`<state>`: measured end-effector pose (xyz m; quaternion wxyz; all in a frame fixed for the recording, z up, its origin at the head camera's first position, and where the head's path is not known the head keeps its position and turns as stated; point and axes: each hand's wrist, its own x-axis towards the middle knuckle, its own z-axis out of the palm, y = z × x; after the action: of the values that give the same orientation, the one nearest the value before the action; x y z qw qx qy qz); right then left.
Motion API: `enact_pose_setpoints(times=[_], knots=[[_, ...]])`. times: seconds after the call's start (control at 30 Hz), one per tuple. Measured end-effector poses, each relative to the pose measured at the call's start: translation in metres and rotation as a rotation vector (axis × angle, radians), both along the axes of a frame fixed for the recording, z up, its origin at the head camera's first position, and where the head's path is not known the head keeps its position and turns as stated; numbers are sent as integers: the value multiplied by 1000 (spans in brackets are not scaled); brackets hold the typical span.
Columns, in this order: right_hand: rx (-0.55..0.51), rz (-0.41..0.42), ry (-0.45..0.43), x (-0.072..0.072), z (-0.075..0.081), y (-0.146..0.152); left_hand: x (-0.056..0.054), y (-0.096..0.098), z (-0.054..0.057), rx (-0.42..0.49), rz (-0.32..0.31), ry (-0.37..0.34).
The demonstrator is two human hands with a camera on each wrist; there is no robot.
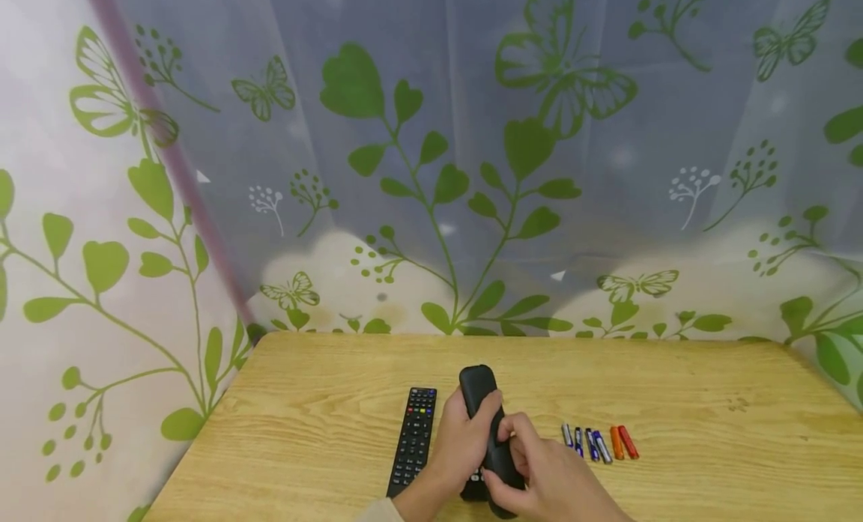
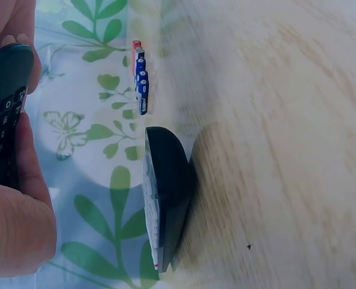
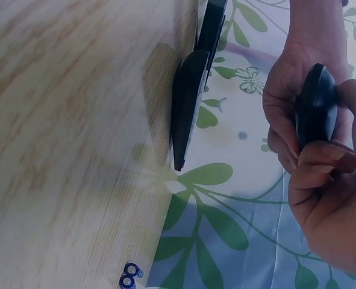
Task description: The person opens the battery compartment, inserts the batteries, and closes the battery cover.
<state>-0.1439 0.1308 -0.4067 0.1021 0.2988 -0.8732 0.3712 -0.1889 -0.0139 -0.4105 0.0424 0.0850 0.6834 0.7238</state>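
Note:
A black remote control (image 1: 479, 385) is held above the table, its smooth back turned up toward the head view. My left hand (image 1: 461, 443) grips it around the middle, with the thumb lying across the back. At its lower part, my right hand (image 1: 556, 469) pinches it with curled fingers and thumb. The keys of this held remote (image 2: 3, 129) show in the left wrist view. Below the hands lies a second remote (image 1: 474, 490), mostly hidden in the head view. A third black remote (image 1: 414, 436) lies face up to the left of the left hand.
Several batteries lie in a row to the right of the hands: blue-and-silver ones (image 1: 593, 445), then an orange one (image 1: 616, 442) and a red one (image 1: 628, 442). The wooden table (image 1: 323, 402) meets a leaf-and-butterfly patterned curtain (image 1: 404, 230) at its back and left edges.

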Motion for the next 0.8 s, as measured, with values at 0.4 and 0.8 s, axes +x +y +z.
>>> enact_pose_setpoints(times=[0.4,0.8], knots=[[-32,23,-130,-1,0,3,0,2,-6,-19,39,7],[51,-146,37,5,4,0,0,0,0,48,23,-3]])
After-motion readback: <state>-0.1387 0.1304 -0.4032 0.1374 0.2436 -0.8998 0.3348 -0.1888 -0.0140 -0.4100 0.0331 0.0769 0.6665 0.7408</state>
